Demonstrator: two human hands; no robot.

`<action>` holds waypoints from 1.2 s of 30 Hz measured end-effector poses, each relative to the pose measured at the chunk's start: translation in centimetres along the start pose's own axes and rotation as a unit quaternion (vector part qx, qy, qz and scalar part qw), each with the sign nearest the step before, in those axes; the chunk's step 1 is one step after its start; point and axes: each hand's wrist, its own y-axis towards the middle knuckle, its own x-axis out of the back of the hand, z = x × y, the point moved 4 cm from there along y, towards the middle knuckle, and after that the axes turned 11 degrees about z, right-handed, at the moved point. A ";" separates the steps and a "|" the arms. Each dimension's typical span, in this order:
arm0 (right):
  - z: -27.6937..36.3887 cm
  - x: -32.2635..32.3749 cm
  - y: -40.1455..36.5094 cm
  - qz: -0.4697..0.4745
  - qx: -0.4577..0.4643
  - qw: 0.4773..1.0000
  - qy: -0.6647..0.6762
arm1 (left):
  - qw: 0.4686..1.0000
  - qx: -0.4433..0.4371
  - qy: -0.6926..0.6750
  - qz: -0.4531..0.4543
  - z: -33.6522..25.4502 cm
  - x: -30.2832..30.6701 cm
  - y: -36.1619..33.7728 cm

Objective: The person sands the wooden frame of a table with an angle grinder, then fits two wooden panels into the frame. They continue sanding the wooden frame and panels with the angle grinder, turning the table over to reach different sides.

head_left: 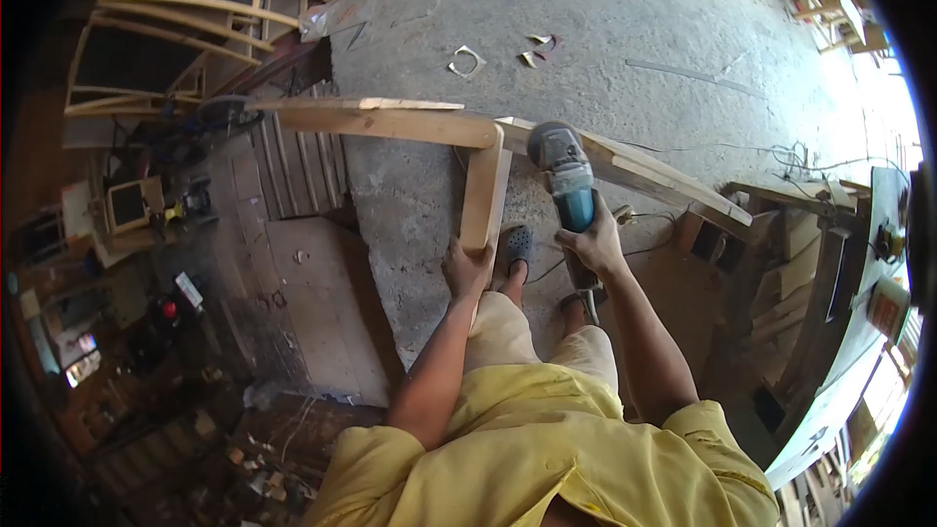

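The left hand (468, 268) is clasping the near end of the wooden frame (483, 185) in the middle; the right hand (592, 244) is wrapping the angle grinder (566, 176) at its far corner. Steadied one-handed, the frame could be twisting, the disc kicking toward the foot (515, 246) beneath.

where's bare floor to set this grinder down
Bare concrete floor lies beyond the wooden frame, right of the offcuts. A flat pale panel left of the left hand is also free. Crowded: tool clutter far left, stacked timber right of the grinder.
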 end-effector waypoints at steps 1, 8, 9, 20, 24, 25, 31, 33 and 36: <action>-0.1 0.0 0.7 -0.009 -0.002 1.000 0.004 | 1.000 0.008 0.006 0.008 0.1 0.0 0.1; 0.2 0.1 6.4 0.028 0.010 0.999 -0.014 | 0.999 -0.036 0.039 -0.001 -0.1 0.1 0.5; 0.6 0.2 6.8 0.028 0.009 1.000 -0.011 | 0.998 -0.048 0.039 -0.012 -0.2 0.4 0.3; 3.5 -0.3 11.3 0.102 0.014 0.991 -0.080 | 0.999 -0.033 0.031 0.004 0.2 0.1 0.5; 4.8 -0.2 12.3 0.095 0.026 0.990 -0.098 | 0.998 -0.049 0.038 -0.011 0.6 -0.1 0.3; 5.1 0.0 12.7 0.111 0.025 0.988 -0.107 | 0.998 -0.051 0.037 -0.010 0.6 -0.2 0.3; 5.2 0.2 13.7 0.129 0.020 0.979 -0.156 | 0.998 -0.049 0.030 -0.018 0.6 -0.2 0.3; 5.2 0.3 13.8 0.134 0.018 0.977 -0.167 | 0.999 -0.039 0.033 -0.017 -0.3 0.4 0.1; 5.1 0.2 13.5 0.145 0.010 0.974 -0.173 | 0.999 -0.036 0.017 0.000 -0.1 0.4 0.2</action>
